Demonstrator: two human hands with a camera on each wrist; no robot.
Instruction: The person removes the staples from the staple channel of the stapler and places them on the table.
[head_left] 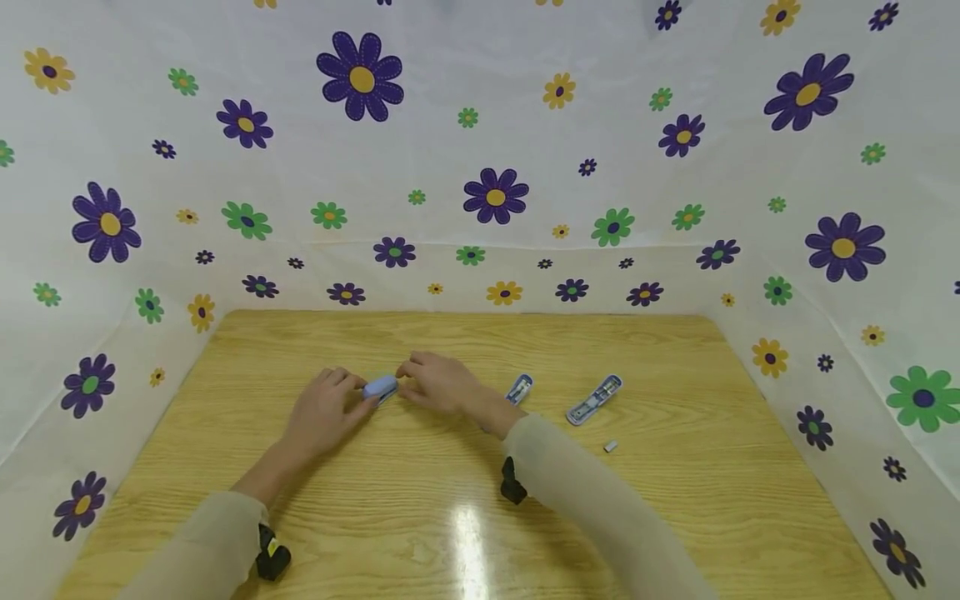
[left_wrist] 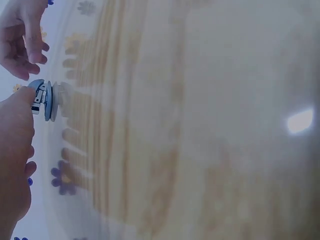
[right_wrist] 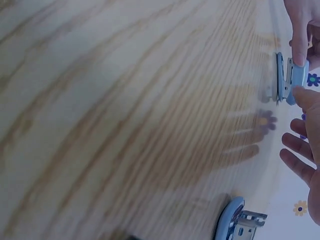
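A small light-blue stapler (head_left: 380,387) is near the left-middle of the table, its metal workings showing between its blue top and base in the right wrist view. My left hand (head_left: 324,410) holds it from the left, with the thumb along its near side. The right hand (head_left: 442,383) is at the stapler's other end, fingertips close by it. Its fingers are loosely bent, and a gap shows between them and the stapler (left_wrist: 43,99) in the left wrist view. Part of the stapler is hidden behind the left hand's fingers.
Right of the hands lies an opened blue stapler (head_left: 594,400) with metal inside. Another similar stapler (head_left: 521,388) is partly hidden by the right forearm. A small grey piece (head_left: 611,447) lies nearer on the wooden table (head_left: 375,517). Flower-patterned cloth (head_left: 420,167) surrounds the table.
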